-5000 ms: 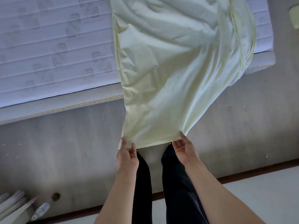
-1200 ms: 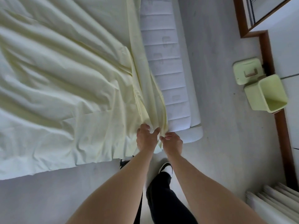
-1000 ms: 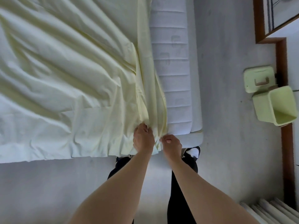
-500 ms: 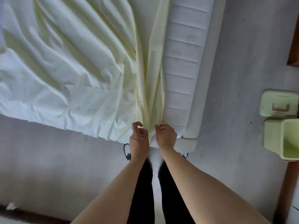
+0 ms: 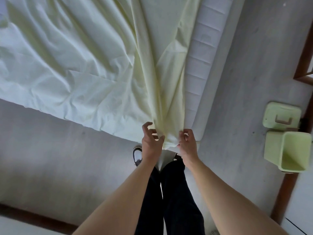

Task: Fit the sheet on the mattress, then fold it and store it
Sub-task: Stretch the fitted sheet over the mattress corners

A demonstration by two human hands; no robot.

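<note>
sheet (image 5: 81,61) spread rumpled over mattress (image 5: 205,53), gathered end at near right corner | left hand (image 5: 151,141), right hand (image 5: 187,143) pinch it | bare strip lies right; right hand nearer

Soft, dim daylight, wide-angle bending at edges, perhaps slight blur.

Pale yellow sheet (image 5: 84,56) bunched at mattress (image 5: 203,61) corner, both hands' fingers (image 5: 183,134) pinching it, green bin (image 5: 291,151) nearby
</note>
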